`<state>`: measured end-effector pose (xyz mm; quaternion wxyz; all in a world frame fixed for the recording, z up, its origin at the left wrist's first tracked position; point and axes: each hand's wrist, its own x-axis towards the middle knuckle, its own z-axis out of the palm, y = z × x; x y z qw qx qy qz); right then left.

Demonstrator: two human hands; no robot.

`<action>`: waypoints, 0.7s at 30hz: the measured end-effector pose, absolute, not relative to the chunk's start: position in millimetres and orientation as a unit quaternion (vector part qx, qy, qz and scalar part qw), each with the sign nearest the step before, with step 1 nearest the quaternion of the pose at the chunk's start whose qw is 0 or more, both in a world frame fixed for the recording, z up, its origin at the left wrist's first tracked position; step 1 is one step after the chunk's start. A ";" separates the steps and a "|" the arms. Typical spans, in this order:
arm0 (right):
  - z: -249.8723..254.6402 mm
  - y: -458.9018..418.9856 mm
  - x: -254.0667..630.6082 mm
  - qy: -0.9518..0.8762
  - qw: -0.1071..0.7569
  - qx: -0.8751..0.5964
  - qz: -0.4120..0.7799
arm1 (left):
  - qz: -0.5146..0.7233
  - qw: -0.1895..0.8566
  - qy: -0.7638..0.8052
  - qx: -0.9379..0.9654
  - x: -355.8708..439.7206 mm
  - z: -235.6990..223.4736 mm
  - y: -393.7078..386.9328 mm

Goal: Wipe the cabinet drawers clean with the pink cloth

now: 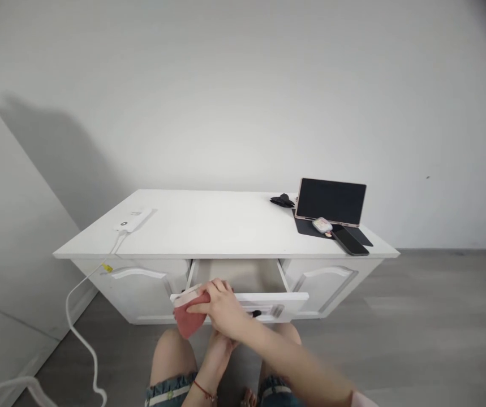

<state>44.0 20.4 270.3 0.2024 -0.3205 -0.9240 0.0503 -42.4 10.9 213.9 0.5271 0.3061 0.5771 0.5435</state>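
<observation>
My right hand (223, 308) is closed on a folded red cloth (189, 319) with a pale band along its upper edge, its thumb and fingers lying over the cloth's right side. The cloth is in front of the left end of a pulled-out white drawer (297, 297). Below the right hand and partly behind it is my left hand (220, 342), a red cord bracelet round its wrist. Its fingers are mostly hidden, so I cannot tell whether it grips anything. The visible drawer floor (243, 274) is bare.
On the white cabinet top (209, 226) stand a power strip (134, 220) with a white cable (75, 328), a tablet-like screen (331, 200), a phone (348, 241), a small pale case (322, 225) and a black folded object (283, 200). My knees are close below the drawer.
</observation>
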 end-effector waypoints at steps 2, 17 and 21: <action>240.2 14.4 31.5 -0.903 0.244 -0.352 0.019 | 0.524 0.436 0.660 0.316 -45.1 227.0 24.2; 140.7 -18.5 186.1 -0.591 0.471 -0.653 -0.033 | 0.594 0.736 0.325 -0.010 -5.1 140.1 -28.3; 122.1 -21.0 184.0 -0.533 0.510 -0.675 0.025 | 0.599 0.728 0.334 -0.024 -0.2 141.6 -27.9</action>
